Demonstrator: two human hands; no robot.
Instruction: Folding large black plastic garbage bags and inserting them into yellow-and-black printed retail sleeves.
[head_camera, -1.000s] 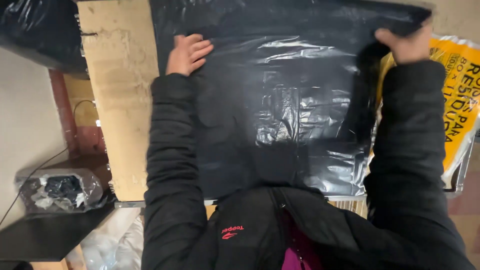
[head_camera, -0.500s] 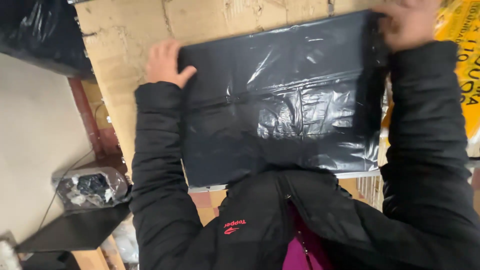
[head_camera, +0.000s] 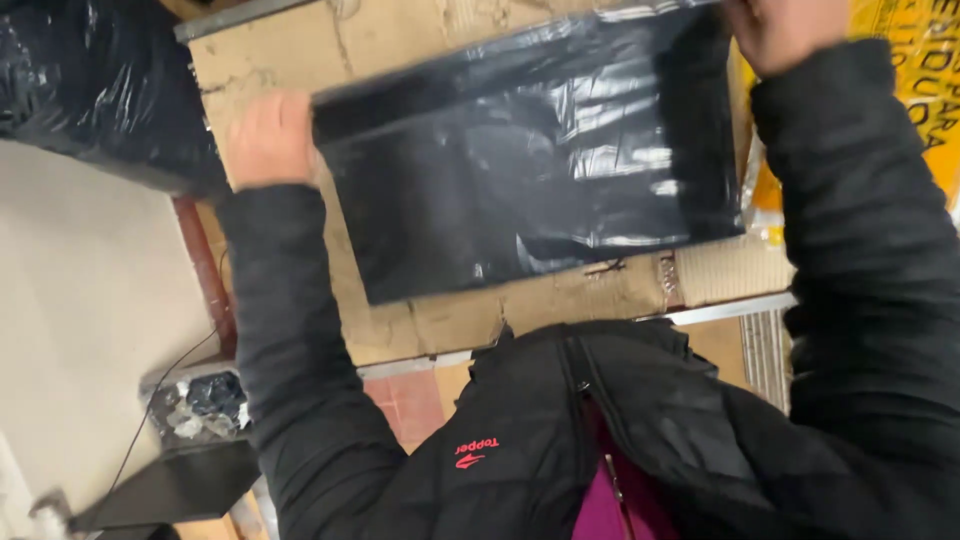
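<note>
Right hand cut off, gripping black bag.

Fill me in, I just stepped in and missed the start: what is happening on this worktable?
A person in a black padded jacket holds a flat black plastic bag on a cardboard-covered worktable. The left hand grips the bag's left edge and the right hand grips its upper right corner, so the bag lies stretched between them. A yellow printed plastic bag lies partly under it on the right.

Workshop or packing area, cardboard-covered bench, stacked plastic bags
</note>
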